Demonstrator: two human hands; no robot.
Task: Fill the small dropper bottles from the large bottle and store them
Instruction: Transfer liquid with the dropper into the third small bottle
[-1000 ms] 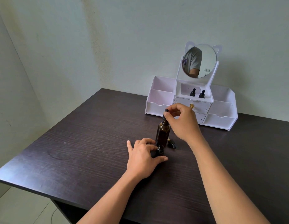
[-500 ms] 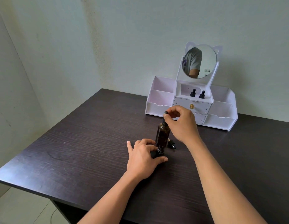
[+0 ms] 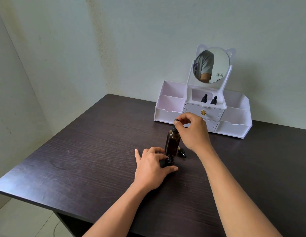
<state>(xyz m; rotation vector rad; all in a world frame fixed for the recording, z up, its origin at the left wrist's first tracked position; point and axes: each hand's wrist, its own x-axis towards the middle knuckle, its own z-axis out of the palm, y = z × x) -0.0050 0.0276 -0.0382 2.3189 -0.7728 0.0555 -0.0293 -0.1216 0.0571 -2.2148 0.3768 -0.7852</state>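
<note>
A large amber bottle (image 3: 172,141) stands upright mid-table. My right hand (image 3: 193,132) pinches its black dropper top (image 3: 175,124) at the neck. Just in front of it stands a small dark dropper bottle (image 3: 170,159) with an uncapped neck, and my left hand (image 3: 152,168) curls round its base on the table. A loose black dropper cap (image 3: 181,152) lies to the right of the large bottle. Two small capped dropper bottles (image 3: 204,98) (image 3: 214,100) stand in the middle compartment of the white organizer (image 3: 234,117).
The white organizer with a cat-ear mirror (image 3: 211,65) and drawers stands at the back against the wall. The dark wooden table (image 3: 90,151) ends at a front edge close to me and a left corner by the wall.
My right hand has lowered the dropper top slightly onto the large bottle's neck. The left hand and small bottle stay put.
</note>
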